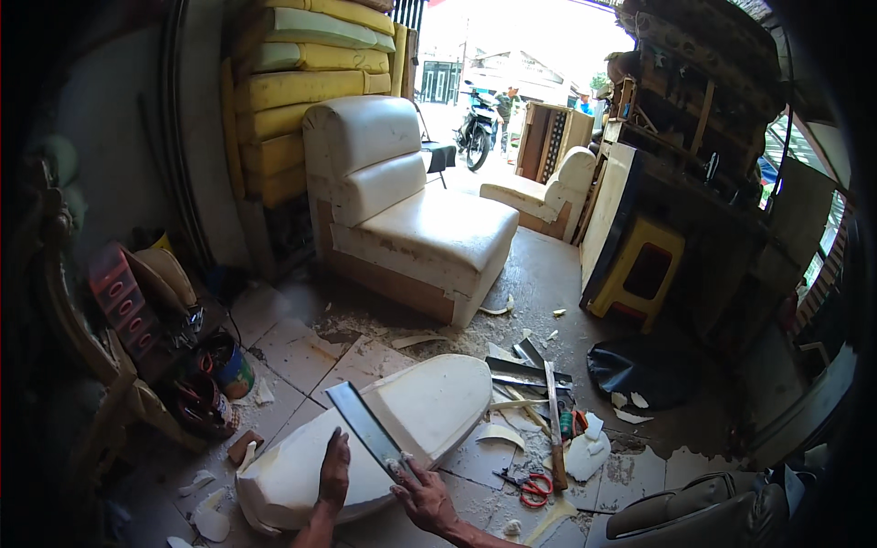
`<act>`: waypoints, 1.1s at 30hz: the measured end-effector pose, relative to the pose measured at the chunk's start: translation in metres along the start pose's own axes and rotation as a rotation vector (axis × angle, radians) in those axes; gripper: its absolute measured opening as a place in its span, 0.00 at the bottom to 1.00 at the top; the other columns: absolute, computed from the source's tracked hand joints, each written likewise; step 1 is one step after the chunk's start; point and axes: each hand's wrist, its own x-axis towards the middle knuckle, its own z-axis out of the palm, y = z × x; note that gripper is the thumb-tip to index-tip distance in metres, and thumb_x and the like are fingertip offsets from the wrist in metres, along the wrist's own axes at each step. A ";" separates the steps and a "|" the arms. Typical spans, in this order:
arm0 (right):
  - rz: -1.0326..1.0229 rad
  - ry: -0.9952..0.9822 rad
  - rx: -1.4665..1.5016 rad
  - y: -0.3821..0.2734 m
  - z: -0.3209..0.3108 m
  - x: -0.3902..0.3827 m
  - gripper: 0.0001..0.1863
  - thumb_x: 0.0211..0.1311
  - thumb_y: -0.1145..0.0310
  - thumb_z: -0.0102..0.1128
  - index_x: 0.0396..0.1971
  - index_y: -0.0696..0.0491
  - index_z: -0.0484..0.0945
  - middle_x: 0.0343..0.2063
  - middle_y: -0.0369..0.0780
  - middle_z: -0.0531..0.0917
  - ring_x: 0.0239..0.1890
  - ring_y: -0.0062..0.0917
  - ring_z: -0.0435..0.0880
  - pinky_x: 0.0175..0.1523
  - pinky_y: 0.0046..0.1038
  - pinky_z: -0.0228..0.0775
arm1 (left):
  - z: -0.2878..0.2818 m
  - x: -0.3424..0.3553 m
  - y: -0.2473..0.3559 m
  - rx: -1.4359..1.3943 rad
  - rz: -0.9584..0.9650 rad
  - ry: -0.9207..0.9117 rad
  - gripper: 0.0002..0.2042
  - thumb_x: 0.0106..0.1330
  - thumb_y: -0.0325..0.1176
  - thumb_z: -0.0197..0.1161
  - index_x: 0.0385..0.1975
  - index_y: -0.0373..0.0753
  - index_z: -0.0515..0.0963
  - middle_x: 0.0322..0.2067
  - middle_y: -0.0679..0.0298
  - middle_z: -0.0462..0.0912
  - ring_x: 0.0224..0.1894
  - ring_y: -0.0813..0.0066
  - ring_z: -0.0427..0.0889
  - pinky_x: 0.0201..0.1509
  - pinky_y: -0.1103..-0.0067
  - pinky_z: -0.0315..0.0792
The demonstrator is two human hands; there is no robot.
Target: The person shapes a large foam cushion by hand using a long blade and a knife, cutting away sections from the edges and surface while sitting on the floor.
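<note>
A carved block of off-white foam, shaped like a long motorcycle seat, lies slantwise on the tiled floor before me. Across its middle stretches a long flat metal blade. My right hand grips the near end of this blade, with foam crumbs on the fingers. My left hand is beside the blade over the nearer half of the foam, fingers extended and nothing in them. Whether its palm touches the foam I cannot tell.
Red-handled scissors, a wooden-handled tool and foam scraps lie to the right. A white padded seat stands ahead, a yellow stool right of it. Cans stand at left; a black cover lies on the floor.
</note>
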 end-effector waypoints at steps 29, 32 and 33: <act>0.582 0.246 -0.260 0.258 -0.113 -0.008 0.19 0.67 0.65 0.58 0.53 0.58 0.79 0.38 0.57 0.84 0.42 0.54 0.83 0.51 0.49 0.74 | 0.013 -0.002 -0.013 1.300 0.168 -0.187 0.32 0.74 0.44 0.49 0.78 0.42 0.58 0.80 0.54 0.50 0.82 0.50 0.44 0.81 0.47 0.32; 0.350 0.153 -0.567 0.354 -0.142 0.034 0.14 0.66 0.72 0.53 0.49 0.54 0.81 0.35 0.51 0.85 0.42 0.51 0.84 0.47 0.47 0.75 | 0.035 0.002 -0.018 1.270 0.196 -0.217 0.32 0.74 0.44 0.49 0.77 0.42 0.59 0.80 0.53 0.51 0.82 0.49 0.45 0.81 0.47 0.32; 0.322 0.153 -0.642 0.365 -0.139 0.057 0.16 0.66 0.72 0.52 0.51 0.52 0.80 0.39 0.48 0.85 0.46 0.47 0.83 0.48 0.47 0.75 | 0.029 0.002 -0.018 1.285 0.198 -0.198 0.32 0.74 0.44 0.49 0.77 0.43 0.60 0.79 0.53 0.52 0.81 0.49 0.45 0.81 0.47 0.32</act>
